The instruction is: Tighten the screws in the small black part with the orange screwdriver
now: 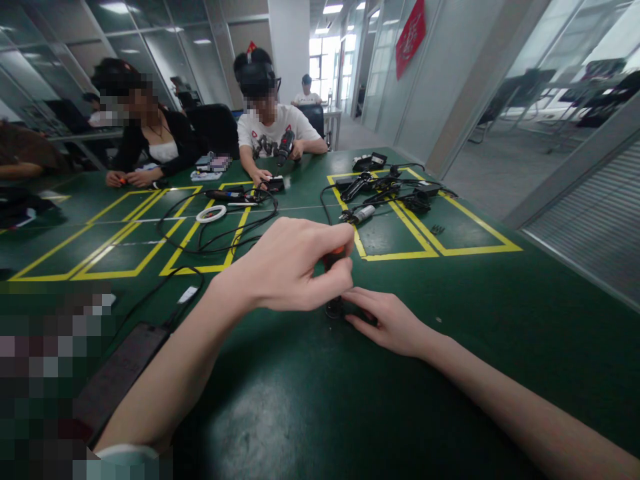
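Note:
My left hand (300, 263) is closed around the orange-and-black handle of what looks like a screwdriver (336, 257), held upright above the green table. Its lower end meets a small black part (333, 308) on the tabletop. From the right, my right hand (390, 319) pinches that part between thumb and fingers. Most of the tool and part of the black piece are hidden by my fingers, so the exact contact between them cannot be made out.
Black cables and adapters (425, 193) lie beyond my hands inside yellow tape outlines. A white ring (211, 213) and looped cable are farther left. Near my left forearm rests a dark flat box (123, 373) with a cord. Across the table, a person (280, 130) holds a power drill (286, 145).

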Motion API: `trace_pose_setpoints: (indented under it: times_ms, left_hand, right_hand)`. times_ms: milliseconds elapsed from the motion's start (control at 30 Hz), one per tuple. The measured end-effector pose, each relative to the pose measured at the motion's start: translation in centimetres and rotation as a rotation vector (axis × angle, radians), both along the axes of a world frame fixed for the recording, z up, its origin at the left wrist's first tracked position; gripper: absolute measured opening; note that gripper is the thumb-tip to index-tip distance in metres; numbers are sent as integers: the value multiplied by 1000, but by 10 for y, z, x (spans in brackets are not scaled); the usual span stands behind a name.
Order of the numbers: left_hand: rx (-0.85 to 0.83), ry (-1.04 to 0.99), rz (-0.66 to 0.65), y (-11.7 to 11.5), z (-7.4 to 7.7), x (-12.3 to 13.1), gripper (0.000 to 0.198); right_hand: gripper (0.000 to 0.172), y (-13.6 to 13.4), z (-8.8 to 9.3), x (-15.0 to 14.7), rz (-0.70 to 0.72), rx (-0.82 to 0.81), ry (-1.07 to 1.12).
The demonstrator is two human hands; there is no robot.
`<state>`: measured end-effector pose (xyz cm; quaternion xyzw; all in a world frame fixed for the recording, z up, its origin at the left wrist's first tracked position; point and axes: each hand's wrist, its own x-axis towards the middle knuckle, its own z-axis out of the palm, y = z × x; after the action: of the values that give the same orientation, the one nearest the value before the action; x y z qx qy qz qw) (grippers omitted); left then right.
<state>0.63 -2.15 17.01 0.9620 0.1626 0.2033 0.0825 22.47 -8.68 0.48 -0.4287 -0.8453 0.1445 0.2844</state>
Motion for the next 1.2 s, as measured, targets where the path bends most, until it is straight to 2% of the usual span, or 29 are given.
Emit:
trace_pose_setpoints:
  times_ms: [100,233,300,400,500,600,867,1033,1133,1200]
  left_hand:
    - [-15,18,-15,-2,1,0,23]
    - [17,-19,26,-2,0,0,23]
    - [18,-29,32,-1,-1,0,24]
    - [2,-27,39,0,-1,0,24]
    - [-7,-27,45,2,-1,1,25]
    - [-5,-33,45,4,-1,2,25]
    - [-11,-66,-2,5,0,1,32]
    - [41,-109,5,8,-4,1,34]
    - [59,-126,7,10,-6,2,29]
    - [68,-129,8,10,-7,2,26]
  right_hand:
    - [37,0,0,0,4,-9,11]
    - [35,0,2,-2,-14,-21,32]
    - [34,-1,3,-2,-42,-58,109]
    - [29,-2,8,-1,-127,-296,451]
    - [39,-3,12,1,-179,-613,866]
    - [39,-4,15,0,-142,-735,1070]
    - [32,-4,16,-5,-55,-884,1220]
    - [31,-4,15,-5,-31,-929,1276]
    - [34,-5,15,-6,-10,-902,1246]
    - [44,-6,13,-6,-31,-860,1190]
